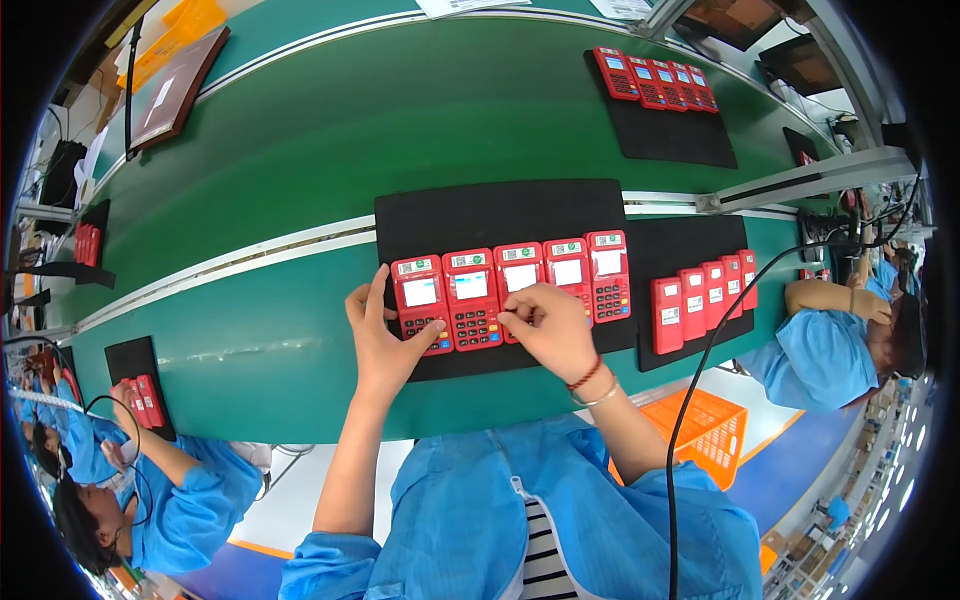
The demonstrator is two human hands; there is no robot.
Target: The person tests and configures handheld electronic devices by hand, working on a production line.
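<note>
- Five red handheld payment terminals with small screens and dark keypads [515, 290] sit side by side in a row on a black rectangular foam mat [480, 215], right in front of the person.
- The mat lies on the long green worktop [300, 140], straddling a pale metal rail [230, 262] that runs along it.
- The left hand [385, 335] rests at the left end of the row: fingers spread and upright beside the first terminal, thumb laid across its lower keypad.
- The right hand [548, 325] hovers over the lower part of the third and fourth terminals, fingers curled in and pressed together at the keypad of the third; whether it pinches anything I cannot tell.
- A red cord bracelet and a thin metal bangle [592, 385] circle the right wrist.
- Just to the right, a second black mat [690, 290] carries another row of red terminals [705, 295], these with plain fronts and small white labels.
- Farther back on the worktop, a third black mat holds four more red terminals [655, 78].
- A co-worker in a blue smock [825, 355] sits at the right, another in blue [170, 500] at the lower left beside a small mat of red units.
- An orange plastic crate [710, 430] stands on the floor below the right elbow.
- A black cable [690, 400] curves down across the right side.
</note>
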